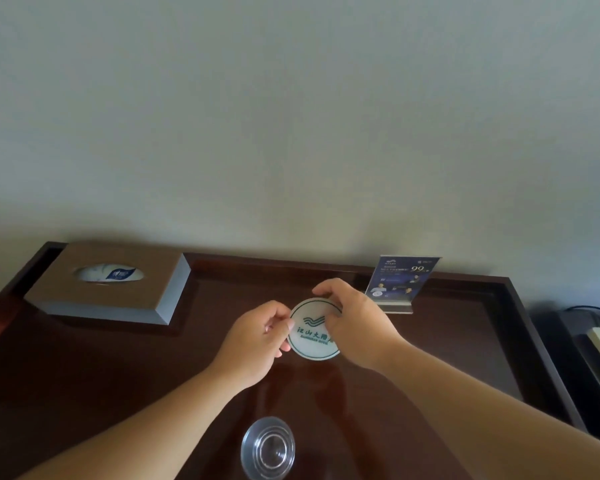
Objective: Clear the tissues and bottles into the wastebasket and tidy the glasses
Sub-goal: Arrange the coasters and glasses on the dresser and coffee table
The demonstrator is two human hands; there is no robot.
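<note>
While the dark surface (101,375) shows no loose tissues or bottles, and no wastebasket is in view, the tissue box (118,299) sits at the back left corner and the card stand (400,284) at the back edge, right of centre. Centre stage: the left hand (253,341) and right hand (357,320) both pinch a round coaster (314,336) by its rim, fingers curled close on it. That's a thin grip, so the coaster could slip out. The right hand's knuckles are near the stand, and a nudge could tip it. The glass (268,448) stands at the front edge between the forearms, where a careless wrist pulling back could knock it off.
</note>
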